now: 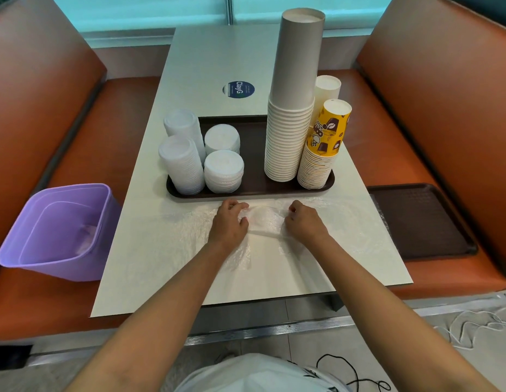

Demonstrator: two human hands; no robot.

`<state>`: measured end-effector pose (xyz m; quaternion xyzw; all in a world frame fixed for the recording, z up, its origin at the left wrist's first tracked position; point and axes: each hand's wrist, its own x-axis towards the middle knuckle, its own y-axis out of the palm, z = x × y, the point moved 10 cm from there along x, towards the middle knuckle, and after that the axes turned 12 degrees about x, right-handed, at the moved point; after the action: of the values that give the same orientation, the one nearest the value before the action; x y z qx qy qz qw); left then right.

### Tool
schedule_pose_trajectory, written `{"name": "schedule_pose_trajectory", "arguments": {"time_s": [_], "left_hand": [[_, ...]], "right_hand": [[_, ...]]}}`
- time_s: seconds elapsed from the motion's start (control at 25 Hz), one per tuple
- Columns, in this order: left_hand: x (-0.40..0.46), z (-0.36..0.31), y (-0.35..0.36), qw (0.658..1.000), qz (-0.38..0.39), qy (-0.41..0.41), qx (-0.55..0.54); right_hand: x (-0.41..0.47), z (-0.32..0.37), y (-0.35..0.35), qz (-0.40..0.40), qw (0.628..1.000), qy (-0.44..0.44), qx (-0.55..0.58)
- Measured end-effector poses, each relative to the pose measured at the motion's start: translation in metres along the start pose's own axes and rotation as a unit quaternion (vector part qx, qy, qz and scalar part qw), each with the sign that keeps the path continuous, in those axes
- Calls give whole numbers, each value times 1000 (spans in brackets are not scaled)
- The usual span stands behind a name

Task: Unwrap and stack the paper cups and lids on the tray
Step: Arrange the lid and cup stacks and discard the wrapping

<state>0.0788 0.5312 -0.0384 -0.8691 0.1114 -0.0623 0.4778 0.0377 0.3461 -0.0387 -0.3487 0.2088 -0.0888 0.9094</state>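
- Now both hands, left hand [228,222] and right hand [304,222], pinch the crumpled clear plastic wrap [263,220] with curled fingers.
- On the brown tray [254,190]: four lid stacks [223,171], three cup stacks [291,108].

A round dark-blue sticker [238,89] on the tabletop [206,66] reads "ClayG" in white letters, turned sideways; smaller lines of print beside that word are too fine to make out. The yellow cup [331,128] topping the shorter stack on the tray [254,190] bears brown lettering, seen inverted and only in part, about "SH" and "OO"
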Motion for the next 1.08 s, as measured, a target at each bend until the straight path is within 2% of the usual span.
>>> {"name": "schedule_pose_trajectory", "arguments": {"time_s": [0.28,0.44,0.48,0.56,0.64,0.68,0.76,0.8,0.88,0.96,1.04,1.08], "left_hand": [[-5,1,-18,991,-67,-35,-107],[-7,1,-20,990,-60,-42,-121],[-9,-5,-28,992,-83,-10,-96],[-17,-42,-44,983,-133,124,15],[-29,-81,-36,951,-135,236,149],[-33,-90,-32,940,-142,250,182],[-33,-93,-41,952,-170,223,123],[-32,-91,-51,960,-183,205,51],[-35,-98,-68,946,-216,233,-61],[-46,-121,-80,918,-232,314,-68],[-58,-140,-80,889,-235,391,-27],[-63,-144,-79,878,-240,414,-5]], "right_hand": [[-13,-7,-4,-29,987,16,160],[-19,-9,-11,-43,976,23,214],[-21,-8,-14,-49,973,21,224],[-23,-3,-24,-69,965,14,252],[-25,8,-33,-77,953,8,293],[-26,17,-34,-62,945,10,321],[-34,33,-31,-7,905,27,424],[-38,33,-24,24,872,64,484],[-49,24,-9,98,808,167,556],[-62,28,10,215,756,217,580],[-71,39,8,249,713,204,622],[-71,44,2,240,713,187,632]]}}
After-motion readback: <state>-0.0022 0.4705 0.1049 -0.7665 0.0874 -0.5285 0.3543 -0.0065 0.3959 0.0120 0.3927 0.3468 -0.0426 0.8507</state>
